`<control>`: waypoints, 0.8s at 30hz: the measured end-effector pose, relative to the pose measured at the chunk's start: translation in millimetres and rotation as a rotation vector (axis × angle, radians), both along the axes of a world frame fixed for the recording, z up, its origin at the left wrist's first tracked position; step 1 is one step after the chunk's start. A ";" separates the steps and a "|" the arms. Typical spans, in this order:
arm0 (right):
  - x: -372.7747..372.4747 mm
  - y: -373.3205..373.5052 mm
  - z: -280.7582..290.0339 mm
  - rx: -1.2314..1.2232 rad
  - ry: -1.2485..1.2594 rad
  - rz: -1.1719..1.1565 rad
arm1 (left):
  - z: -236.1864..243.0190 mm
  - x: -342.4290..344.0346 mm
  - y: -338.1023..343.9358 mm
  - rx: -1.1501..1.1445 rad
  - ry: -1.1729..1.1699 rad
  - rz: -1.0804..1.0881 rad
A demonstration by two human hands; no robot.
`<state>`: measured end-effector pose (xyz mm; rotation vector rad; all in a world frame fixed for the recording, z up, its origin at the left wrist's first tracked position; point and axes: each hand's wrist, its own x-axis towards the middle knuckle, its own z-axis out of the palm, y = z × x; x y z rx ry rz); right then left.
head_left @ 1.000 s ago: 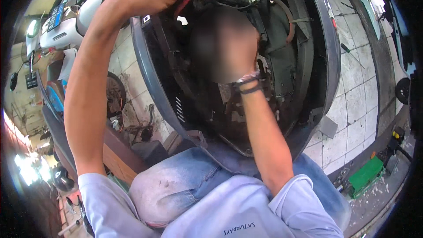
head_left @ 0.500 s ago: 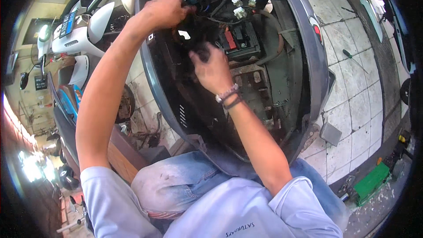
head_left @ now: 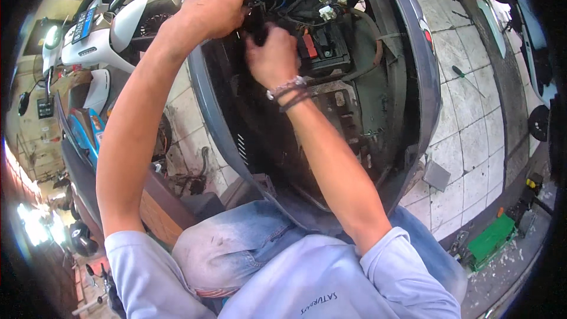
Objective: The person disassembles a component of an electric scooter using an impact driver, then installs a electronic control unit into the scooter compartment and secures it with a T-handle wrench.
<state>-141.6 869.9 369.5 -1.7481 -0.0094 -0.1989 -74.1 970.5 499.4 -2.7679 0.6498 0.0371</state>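
Note:
In front of me lies the opened grey body of a motor scooter [head_left: 211, 97], its inside mostly dark. My left hand [head_left: 215, 9] reaches over its left edge, fingers curled and pointing down into the shadow. Close beside it, my right hand [head_left: 273, 53] is closed and slightly blurred. Between the two hands is a dark shape whose kind I cannot tell. Just right of my right hand sits a black battery [head_left: 323, 53] with a red terminal cover [head_left: 309, 46]. White wire connectors [head_left: 326, 12] and several cables lie beyond it.
A green-handled screwdriver [head_left: 458, 71] and a flat grey block [head_left: 436, 175] lie on the tiled floor [head_left: 460, 106] to the right. Further right is a green box-like object [head_left: 491, 242]. A white scooter [head_left: 88, 50] and a blue-sided one [head_left: 85, 136] stand at the left.
Both hands have moved further from me, the right one also to the left and nearer the left hand. My view has shifted slightly.

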 end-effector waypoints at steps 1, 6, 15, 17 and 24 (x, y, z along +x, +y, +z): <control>-3.5 -5.6 4.3 0.062 -0.048 -0.093 | 0.4 -0.8 -1.4 0.026 -0.011 0.036; 12.5 -4.6 0.8 0.030 -0.150 -0.038 | -2.3 -4.6 -16.2 0.071 -0.080 0.102; 51.2 31.8 -15.9 0.079 -0.148 -0.143 | -0.8 -4.9 -17.8 0.010 -0.166 0.164; 50.5 33.2 -14.9 0.025 -0.122 -0.141 | 2.4 -3.4 -19.3 0.020 -0.132 0.238; 57.6 34.8 -25.5 0.018 -0.381 -0.131 | 17.3 -4.5 -14.6 -0.044 -0.073 0.198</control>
